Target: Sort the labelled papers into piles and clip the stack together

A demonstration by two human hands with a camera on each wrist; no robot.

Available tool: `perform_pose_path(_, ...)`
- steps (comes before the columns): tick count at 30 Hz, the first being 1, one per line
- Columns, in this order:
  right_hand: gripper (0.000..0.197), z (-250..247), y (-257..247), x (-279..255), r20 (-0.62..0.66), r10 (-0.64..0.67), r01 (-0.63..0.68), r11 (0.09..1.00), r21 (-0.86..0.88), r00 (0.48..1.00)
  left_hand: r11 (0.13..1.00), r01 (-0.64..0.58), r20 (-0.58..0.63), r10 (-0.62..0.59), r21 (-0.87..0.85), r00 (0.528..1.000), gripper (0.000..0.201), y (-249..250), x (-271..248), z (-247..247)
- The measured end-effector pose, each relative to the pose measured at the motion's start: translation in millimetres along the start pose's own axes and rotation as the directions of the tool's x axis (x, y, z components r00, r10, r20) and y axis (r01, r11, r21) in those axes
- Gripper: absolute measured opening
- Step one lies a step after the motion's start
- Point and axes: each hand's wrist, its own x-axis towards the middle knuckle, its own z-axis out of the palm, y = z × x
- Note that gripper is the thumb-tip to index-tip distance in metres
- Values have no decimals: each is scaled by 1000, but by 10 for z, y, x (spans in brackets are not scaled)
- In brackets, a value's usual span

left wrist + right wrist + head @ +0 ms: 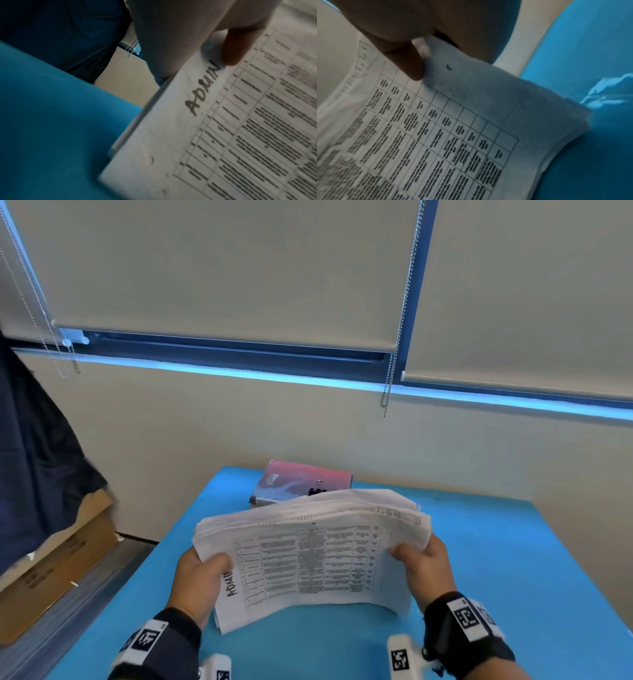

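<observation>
A thick stack of printed papers [311, 556] stands tilted on its lower edge on the blue table [513, 559]. The top sheet shows a table of text and the handwritten label "ADMIN" [202, 88]. My left hand [202, 577] grips the stack's left edge, thumb on the front sheet [235, 47]. At the right edge my right hand [421, 563] grips the stack [471, 108], its thumb pressed on the front sheet [409, 63]. A black binder clip [318, 488] shows just behind the stack's top edge.
A red and blue book [301, 482] lies at the table's far edge against the wall. Cardboard boxes [54, 570] and a dark hanging garment [34, 457] stand to the left. Window blinds with bead chains [394, 364] hang behind.
</observation>
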Motion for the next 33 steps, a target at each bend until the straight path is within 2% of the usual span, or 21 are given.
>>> perform_pose_path(3,27,27,-104,43,-30,-32,33,999,40,999,998,-52,-5,52,-26,999,39,129,47,12)
perform_pose_path(4,29,14,-129,54,-32,-58,60,997,53,998,997,-69,7,69,-38,998,39,164,59,5)
perform_pose_path(6,45,-19,-146,74,-37,-129,130,991,20,991,993,-100,34,102,-56,994,36,204,77,-9)
perform_pose_path(9,70,-50,-117,96,-7,-229,227,969,-100,973,993,-77,68,83,-91,994,52,171,102,-36)
perform_pose_path(11,75,-68,-108,103,23,-262,262,954,-145,965,992,-51,85,61,-116,995,55,135,112,-41)
perform_pose_path(14,63,-108,-69,135,70,-188,199,958,-205,980,993,-28,99,39,-113,994,54,110,110,-44)
perform_pose_path(17,57,-137,18,173,83,0,9,995,-103,997,998,-11,94,18,-69,995,49,66,115,-64)
perform_pose_path(19,53,-107,19,163,84,56,-47,993,-109,995,999,-2,86,5,-39,996,41,12,114,-53)
perform_pose_path(21,44,-54,-2,153,76,49,-39,991,-128,996,1000,1,69,-1,-2,998,28,3,84,-23)
perform_pose_path(25,42,-15,18,184,0,12,-12,1000,-11,1000,998,-37,16,36,46,999,24,23,83,0)
perform_pose_path(27,44,-24,72,170,27,20,-19,999,-36,999,997,-24,18,22,80,1000,23,-9,96,-18)
perform_pose_path(31,29,-51,135,90,83,56,-42,986,-160,995,974,55,66,-71,221,995,22,-74,142,-135)
perform_pose_path(33,23,-56,91,51,115,38,-18,985,-172,993,957,21,59,-40,289,997,32,73,209,-235)
